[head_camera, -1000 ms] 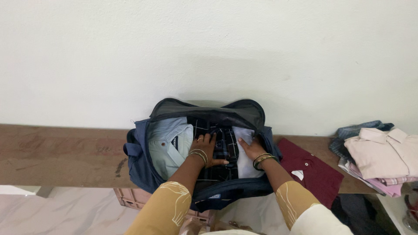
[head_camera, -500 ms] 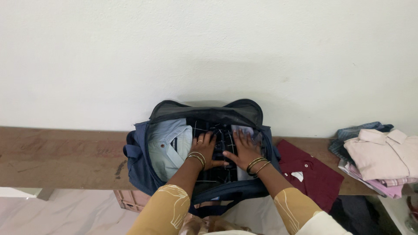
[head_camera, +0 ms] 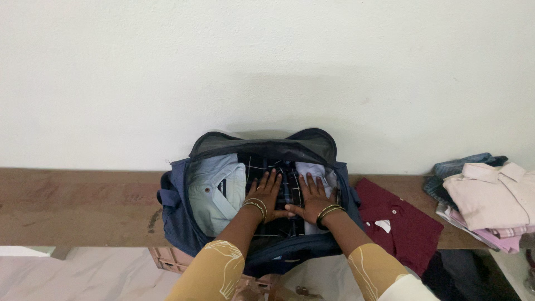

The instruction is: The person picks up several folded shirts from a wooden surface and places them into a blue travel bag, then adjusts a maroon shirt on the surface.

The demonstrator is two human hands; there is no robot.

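A navy duffel bag [head_camera: 177, 214] stands open on a wooden bench [head_camera: 78, 206] against a white wall. Inside it lie a folded light blue shirt [head_camera: 212, 189] on the left, a dark checked shirt [head_camera: 288, 187] in the middle and a pale shirt [head_camera: 313, 170] on the right. My left hand [head_camera: 266, 192] lies flat on the dark checked shirt with fingers spread. My right hand [head_camera: 313, 196] rests flat beside it, partly on the checked shirt and partly on the pale one. Both wrists wear gold bangles. Neither hand grips anything.
A folded maroon shirt [head_camera: 397, 220] lies on the bench right of the bag. Further right sits a stack of folded shirts [head_camera: 490, 198], pale pink on top, denim beneath. A pinkish crate [head_camera: 170, 257] shows under the bench below the bag.
My right hand has moved left from the pale shirt at the bag's right side onto the checked shirt and flattened out. My left hand has stayed on the checked shirt.
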